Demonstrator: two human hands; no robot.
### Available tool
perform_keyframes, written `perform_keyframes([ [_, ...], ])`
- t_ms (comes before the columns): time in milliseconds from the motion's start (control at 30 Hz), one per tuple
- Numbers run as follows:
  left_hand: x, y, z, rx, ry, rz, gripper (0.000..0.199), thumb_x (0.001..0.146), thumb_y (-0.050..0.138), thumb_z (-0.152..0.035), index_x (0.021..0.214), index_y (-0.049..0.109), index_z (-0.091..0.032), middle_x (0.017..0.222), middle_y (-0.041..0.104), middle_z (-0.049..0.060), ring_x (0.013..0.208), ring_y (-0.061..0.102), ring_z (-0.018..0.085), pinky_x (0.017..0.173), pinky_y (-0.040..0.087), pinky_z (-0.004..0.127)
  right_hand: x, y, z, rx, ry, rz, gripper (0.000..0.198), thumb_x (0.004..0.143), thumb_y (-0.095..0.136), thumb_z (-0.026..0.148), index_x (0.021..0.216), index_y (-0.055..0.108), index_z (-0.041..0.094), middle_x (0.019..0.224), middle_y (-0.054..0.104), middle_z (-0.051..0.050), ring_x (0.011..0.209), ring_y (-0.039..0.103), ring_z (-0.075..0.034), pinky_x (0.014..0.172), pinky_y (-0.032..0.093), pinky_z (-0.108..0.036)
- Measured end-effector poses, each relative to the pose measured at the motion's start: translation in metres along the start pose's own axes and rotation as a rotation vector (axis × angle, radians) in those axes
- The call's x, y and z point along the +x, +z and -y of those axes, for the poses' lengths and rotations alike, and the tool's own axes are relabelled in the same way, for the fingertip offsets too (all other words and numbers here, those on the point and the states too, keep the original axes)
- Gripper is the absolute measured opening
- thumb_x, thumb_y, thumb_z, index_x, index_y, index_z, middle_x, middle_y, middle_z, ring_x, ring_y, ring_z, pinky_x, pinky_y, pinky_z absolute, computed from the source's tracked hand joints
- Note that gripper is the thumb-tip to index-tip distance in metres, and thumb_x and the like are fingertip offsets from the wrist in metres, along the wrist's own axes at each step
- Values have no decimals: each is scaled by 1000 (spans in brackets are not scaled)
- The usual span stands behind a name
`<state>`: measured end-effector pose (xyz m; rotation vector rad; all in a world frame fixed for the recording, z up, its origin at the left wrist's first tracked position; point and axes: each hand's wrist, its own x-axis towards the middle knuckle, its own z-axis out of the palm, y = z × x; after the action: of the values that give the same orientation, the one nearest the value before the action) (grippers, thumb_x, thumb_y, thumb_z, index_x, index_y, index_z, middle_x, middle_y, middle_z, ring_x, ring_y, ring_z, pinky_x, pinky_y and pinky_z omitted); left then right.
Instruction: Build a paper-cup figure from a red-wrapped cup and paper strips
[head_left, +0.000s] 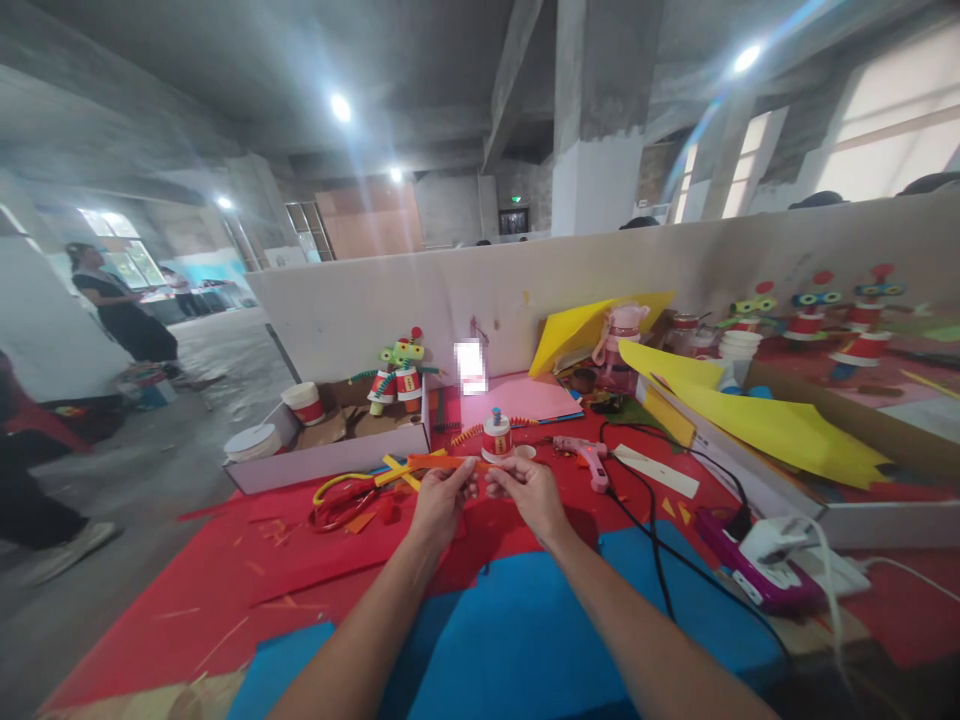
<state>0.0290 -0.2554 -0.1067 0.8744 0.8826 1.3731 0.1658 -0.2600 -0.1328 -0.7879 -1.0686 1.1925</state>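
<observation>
Orange strip is in left hand and right hand.

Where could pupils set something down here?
Bare: the wide blue sheet between the forearms; fairly open, the red sheet further left, with scraps. Crowded: right, with pink glue gun, black cords, purple power strip; ahead, left hand and right hand hold an orange strip.

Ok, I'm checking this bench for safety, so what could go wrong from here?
The pink glue gun lies near the right hand with a red light showing; if its nozzle is hot, a stray finger could get burned.

The black cable runs close by the right forearm, which might snag it.

The small cup figure stands just beyond both hands, so a careless push could knock it over.
</observation>
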Motion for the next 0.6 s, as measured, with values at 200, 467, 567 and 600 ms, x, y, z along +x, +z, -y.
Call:
perform_keyframes([
  [200, 2, -2, -5, 9, 74, -78, 36, 47, 88, -32, 61, 61, -12, 53, 62, -1, 44, 51, 5, 43, 40, 17, 2, -5, 2, -112, -21, 24, 30, 62, 79, 46, 73, 71, 19, 70, 72, -3, 65, 66, -18, 67, 56, -32],
  [467, 1, -4, -5, 164, 114, -37, 38, 50, 85, -39, 57, 58, -13, 50, 58, -2, 42, 47, 5, 44, 36, 19, 2, -12, 2, -353, -151, 62, 13, 77, 68, 34, 74, 75, 24, 63, 71, -1, 60, 63, -18, 60, 47, -28],
  [567, 4, -9, -11, 173, 175, -76, 37, 53, 84, -41, 55, 58, -14, 49, 56, -3, 43, 45, 5, 44, 34, 19, 4, -15, 1, -381, -133, 53, 12, 78, 67, 32, 73, 75, 24, 62, 70, -2, 61, 63, -20, 61, 48, -31],
  [600, 4, -10, -12, 193, 193, -77, 36, 54, 83, -41, 56, 59, -14, 48, 55, -3, 43, 45, 5, 45, 34, 19, 4, -16, 2, -406, -148, 47, 11, 77, 67, 31, 74, 75, 25, 65, 71, -3, 64, 64, -21, 64, 49, -32],
])
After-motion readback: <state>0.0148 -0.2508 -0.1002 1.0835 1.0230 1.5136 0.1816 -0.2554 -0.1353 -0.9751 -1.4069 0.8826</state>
